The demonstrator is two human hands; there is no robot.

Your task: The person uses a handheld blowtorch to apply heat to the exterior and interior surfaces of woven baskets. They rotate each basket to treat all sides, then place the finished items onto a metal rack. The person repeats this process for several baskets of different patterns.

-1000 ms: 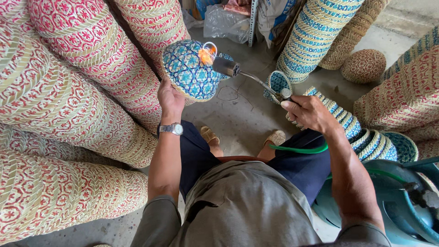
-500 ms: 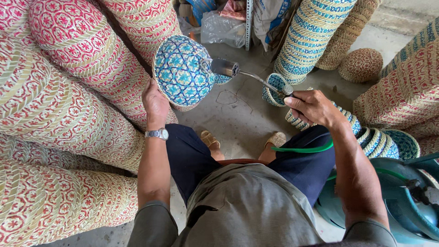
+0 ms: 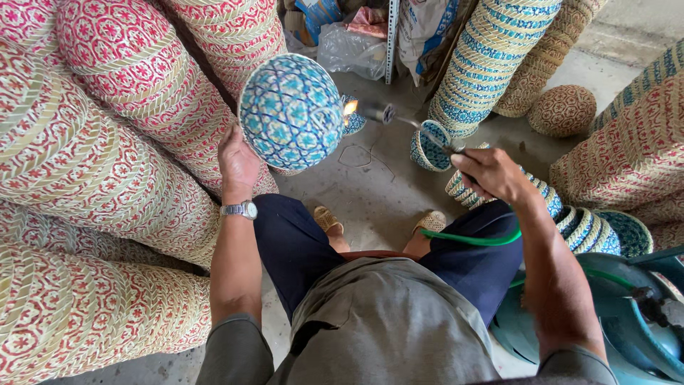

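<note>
My left hand (image 3: 239, 162) holds up a round woven basket (image 3: 291, 111) with a blue and green pattern, its domed bottom facing me. My right hand (image 3: 491, 174) grips a gas torch (image 3: 410, 123) by its handle. The torch's metal nozzle points left at the basket's right edge, where a small orange flame shows. A green hose (image 3: 474, 239) runs from the torch across my right thigh. A watch sits on my left wrist.
Tall stacks of red-and-cream woven baskets (image 3: 92, 142) fill the left side. Blue-patterned stacks (image 3: 491, 57) and a brown basket (image 3: 563, 109) stand at the back right. A teal gas cylinder (image 3: 627, 314) lies at my right. My sandalled feet rest on concrete floor (image 3: 370, 192).
My left hand has turned the basket and brought it lower and nearer to me. The torch has followed its right edge, and the flame now shows beside the rim.
</note>
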